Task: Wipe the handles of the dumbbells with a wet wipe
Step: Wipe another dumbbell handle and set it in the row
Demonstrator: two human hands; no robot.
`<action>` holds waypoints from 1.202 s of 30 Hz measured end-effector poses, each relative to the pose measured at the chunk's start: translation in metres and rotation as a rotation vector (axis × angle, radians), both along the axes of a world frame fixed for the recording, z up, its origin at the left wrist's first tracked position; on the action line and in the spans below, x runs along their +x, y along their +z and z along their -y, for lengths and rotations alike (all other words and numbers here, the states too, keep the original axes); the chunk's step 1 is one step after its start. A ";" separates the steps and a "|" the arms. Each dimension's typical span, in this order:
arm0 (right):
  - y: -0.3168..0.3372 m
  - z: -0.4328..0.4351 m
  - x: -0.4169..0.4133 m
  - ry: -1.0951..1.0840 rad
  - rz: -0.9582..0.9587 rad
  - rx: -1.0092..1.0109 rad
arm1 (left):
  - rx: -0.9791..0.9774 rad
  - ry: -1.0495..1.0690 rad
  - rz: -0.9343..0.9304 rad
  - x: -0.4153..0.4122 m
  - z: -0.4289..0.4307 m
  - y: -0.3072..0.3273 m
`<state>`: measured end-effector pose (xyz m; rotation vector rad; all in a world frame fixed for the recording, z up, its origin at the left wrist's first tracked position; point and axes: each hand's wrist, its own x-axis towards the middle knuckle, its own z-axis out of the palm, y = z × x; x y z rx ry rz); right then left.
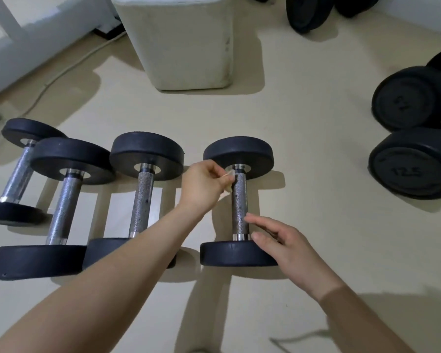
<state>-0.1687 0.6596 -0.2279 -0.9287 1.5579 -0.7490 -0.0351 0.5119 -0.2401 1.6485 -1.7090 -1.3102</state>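
Note:
Several black dumbbells with knurled metal handles lie in a row on the pale floor. My left hand [203, 184] pinches a small white wet wipe [230, 179] against the upper end of the rightmost dumbbell's handle [239, 207]. My right hand [285, 247] rests with fingers spread on that dumbbell's near black head [229, 253], fingertips beside the handle's lower end. The neighbouring dumbbell's handle [141, 200] is partly crossed by my left forearm near its lower end.
A cream upholstered block [181, 42] stands on the floor beyond the row. Larger black dumbbells [413, 164], one marked 12.5, sit at the right. Black weight plates [308, 11] lean at the top right. A pale cable [69, 64] runs along the left floor.

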 end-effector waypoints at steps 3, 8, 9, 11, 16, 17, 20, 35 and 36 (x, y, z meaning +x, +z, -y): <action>0.001 -0.002 0.000 -0.025 0.038 -0.006 | -0.060 -0.053 0.084 -0.007 -0.005 -0.006; 0.007 -0.003 -0.006 -0.087 0.120 0.019 | 0.006 -0.408 0.280 0.003 -0.035 -0.001; 0.008 -0.003 -0.008 -0.089 0.130 0.021 | -0.035 -0.480 0.328 0.003 -0.036 0.001; 0.012 -0.002 -0.009 -0.087 0.157 0.018 | -0.147 -0.469 0.312 -0.001 -0.030 0.007; 0.012 0.000 -0.002 0.001 0.173 0.032 | -0.339 -0.350 0.344 -0.011 -0.002 0.002; 0.013 0.001 -0.001 0.023 0.171 0.028 | -0.339 -0.402 0.373 -0.006 -0.006 0.002; 0.017 0.004 -0.001 -0.060 0.268 0.025 | -0.237 -0.612 0.387 0.011 -0.027 0.004; 0.145 0.077 -0.027 -0.150 0.015 -0.107 | 0.299 -0.155 -0.572 -0.002 -0.007 0.124; 0.155 0.081 -0.029 -0.147 -0.012 -0.122 | 0.329 -0.133 -0.624 -0.002 -0.005 0.129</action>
